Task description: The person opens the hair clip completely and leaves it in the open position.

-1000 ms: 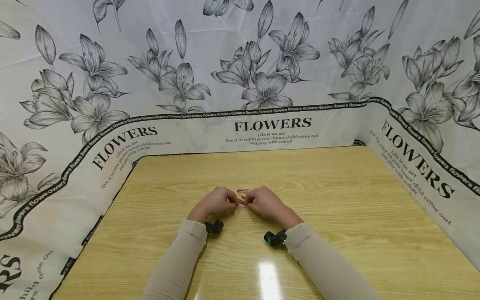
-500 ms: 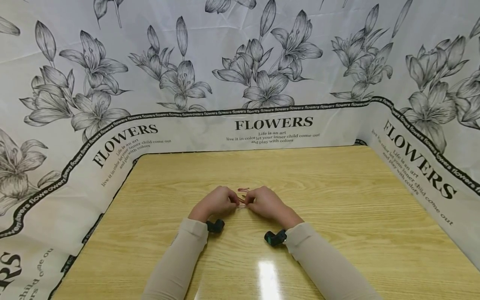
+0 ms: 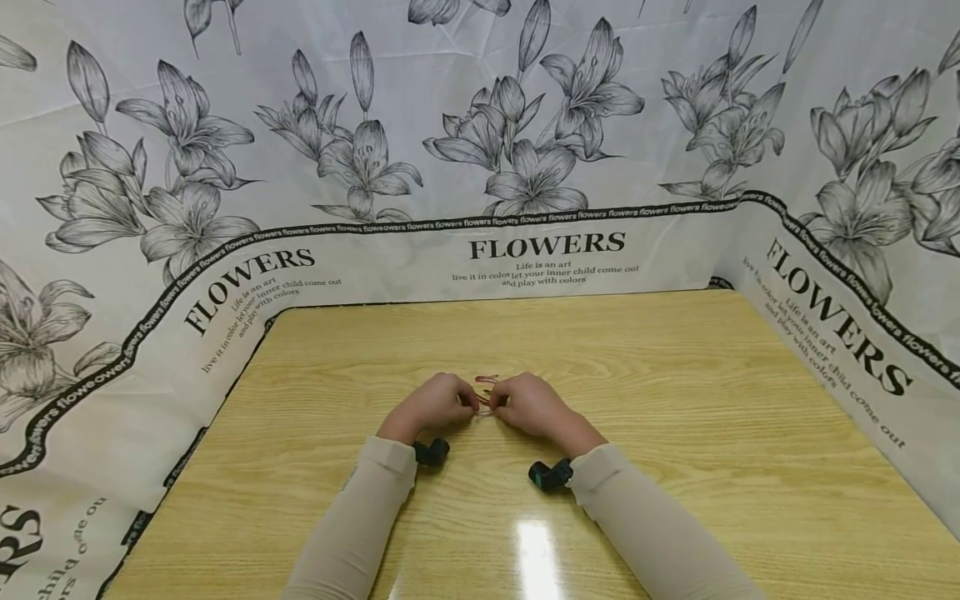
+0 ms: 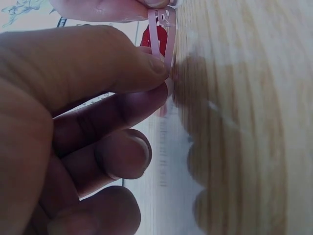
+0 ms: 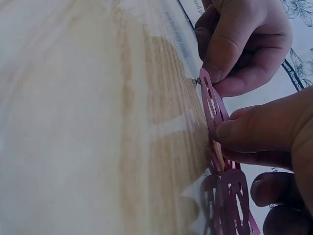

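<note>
My left hand (image 3: 431, 406) and right hand (image 3: 534, 406) meet over the middle of the table. Between them they hold a pale pink snap hair clip (image 5: 211, 100) by its two ends. In the left wrist view, my left thumb and forefinger pinch one end of it, with the other left fingers curled below. My right thumb (image 5: 244, 129) and forefinger pinch the other end, low over the tabletop. A red clip (image 4: 161, 39) shows behind the pink one. Darker pink hair clips (image 5: 235, 203) lie beside my right fingers, and another pink clip (image 3: 487, 379) lies just beyond both hands.
The wood-grain table (image 3: 637, 358) is glossy and reflects the hands. A white cloth printed with flowers (image 3: 405, 262) stands around its back and sides. Small black wrist cameras (image 3: 551, 476) hang under both sleeves.
</note>
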`<state>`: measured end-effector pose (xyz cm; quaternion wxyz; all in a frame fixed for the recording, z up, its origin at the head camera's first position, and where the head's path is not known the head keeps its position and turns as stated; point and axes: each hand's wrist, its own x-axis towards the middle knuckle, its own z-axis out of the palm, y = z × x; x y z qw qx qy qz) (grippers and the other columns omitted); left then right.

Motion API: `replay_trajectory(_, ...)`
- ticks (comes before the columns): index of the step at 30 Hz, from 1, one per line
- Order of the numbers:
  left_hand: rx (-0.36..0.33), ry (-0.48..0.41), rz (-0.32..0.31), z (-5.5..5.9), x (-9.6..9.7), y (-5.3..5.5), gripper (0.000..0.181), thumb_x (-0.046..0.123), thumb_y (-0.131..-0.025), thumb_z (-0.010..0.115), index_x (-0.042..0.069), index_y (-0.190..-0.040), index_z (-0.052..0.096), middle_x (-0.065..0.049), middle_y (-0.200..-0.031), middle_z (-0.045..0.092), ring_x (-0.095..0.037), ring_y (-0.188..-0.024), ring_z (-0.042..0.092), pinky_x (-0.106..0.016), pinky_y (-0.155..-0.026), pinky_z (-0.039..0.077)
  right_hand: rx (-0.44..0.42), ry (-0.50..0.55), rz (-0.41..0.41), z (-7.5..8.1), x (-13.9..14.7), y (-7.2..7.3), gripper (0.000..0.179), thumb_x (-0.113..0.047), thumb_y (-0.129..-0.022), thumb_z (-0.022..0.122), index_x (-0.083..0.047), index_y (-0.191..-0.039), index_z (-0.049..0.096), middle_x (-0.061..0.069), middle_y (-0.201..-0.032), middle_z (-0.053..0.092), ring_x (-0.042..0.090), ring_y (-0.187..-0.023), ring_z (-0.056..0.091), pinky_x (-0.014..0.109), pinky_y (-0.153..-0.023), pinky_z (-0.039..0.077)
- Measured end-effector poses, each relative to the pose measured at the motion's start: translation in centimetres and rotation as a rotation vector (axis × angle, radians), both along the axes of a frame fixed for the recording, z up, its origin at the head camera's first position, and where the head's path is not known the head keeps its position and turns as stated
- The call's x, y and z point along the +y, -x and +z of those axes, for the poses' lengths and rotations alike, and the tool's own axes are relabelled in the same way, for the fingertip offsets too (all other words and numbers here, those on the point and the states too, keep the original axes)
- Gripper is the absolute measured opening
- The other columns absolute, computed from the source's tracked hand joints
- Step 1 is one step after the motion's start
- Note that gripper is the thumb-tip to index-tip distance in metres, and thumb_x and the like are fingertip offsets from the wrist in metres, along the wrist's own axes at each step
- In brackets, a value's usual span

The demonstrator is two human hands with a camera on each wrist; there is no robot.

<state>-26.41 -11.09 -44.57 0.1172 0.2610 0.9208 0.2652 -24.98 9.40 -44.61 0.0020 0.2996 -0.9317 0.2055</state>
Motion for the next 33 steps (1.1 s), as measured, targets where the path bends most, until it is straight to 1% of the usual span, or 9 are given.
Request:
replay_trajectory(5, 0.001, -0.001, -0.004, -0.1, 0.0, 0.1, 0.012, 0.011, -0.089, 0.065, 0.017, -0.093, 0.076, 0.004, -0.09, 0.071, -0.009, -0.078, 0.06, -0.029, -0.073, 0.051, 0.005, 0.006, 0.003, 0.0, 0.0, 0.0, 0.006, -0.018, -0.087, 0.071, -0.022, -0.084, 0.073, -0.01, -0.084, 0.07, 0.006, -0.071, 0.057, 0.029, -0.067, 0.048)
replay_trajectory(11, 0.002, -0.003, -0.01, -0.2, -0.1, 0.2, 0.011, 0.012, -0.089, 0.065, 0.017, -0.09, 0.075, 0.005, -0.088, 0.07, -0.01, -0.074, 0.058, -0.029, -0.071, 0.05, -0.01, 0.005, -0.004, 0.0, 0.0, 0.0, 0.005, -0.018, -0.087, 0.071, -0.022, -0.084, 0.073, -0.011, -0.083, 0.069, 0.007, -0.07, 0.056, 0.03, -0.067, 0.047)
replay_trajectory(20, 0.0, 0.009, -0.002, 0.0, -0.3, 0.1, 0.01, 0.013, -0.089, 0.066, 0.018, -0.088, 0.074, 0.005, -0.087, 0.069, -0.01, -0.074, 0.058, -0.029, -0.071, 0.05, -0.018, 0.007, -0.008, 0.2, -0.1, -0.1, 0.004, -0.021, -0.087, 0.072, -0.019, -0.084, 0.072, -0.011, -0.081, 0.068, 0.007, -0.069, 0.054, 0.03, -0.066, 0.046)
replay_trajectory(27, 0.004, 0.005, 0.006, 0.1, -0.5, 0.1, 0.008, 0.014, -0.088, 0.067, 0.018, -0.088, 0.074, 0.006, -0.086, 0.069, -0.01, -0.075, 0.058, -0.029, -0.072, 0.05, -0.031, 0.046, -0.007, 0.7, 0.0, -0.3, 0.004, -0.02, -0.087, 0.071, -0.018, -0.085, 0.073, -0.012, -0.08, 0.067, 0.008, -0.067, 0.052, 0.029, -0.064, 0.043)
replay_trajectory(33, 0.015, 0.0, 0.007, 0.1, -0.7, 0.1, 0.007, 0.015, -0.089, 0.068, 0.017, -0.089, 0.075, 0.004, -0.087, 0.07, -0.009, -0.075, 0.059, -0.029, -0.072, 0.051, -0.042, 0.065, -0.018, 1.0, 0.1, -0.4, 0.005, -0.017, -0.087, 0.069, -0.02, -0.087, 0.073, -0.012, -0.082, 0.068, 0.008, -0.07, 0.054, 0.029, -0.066, 0.044)
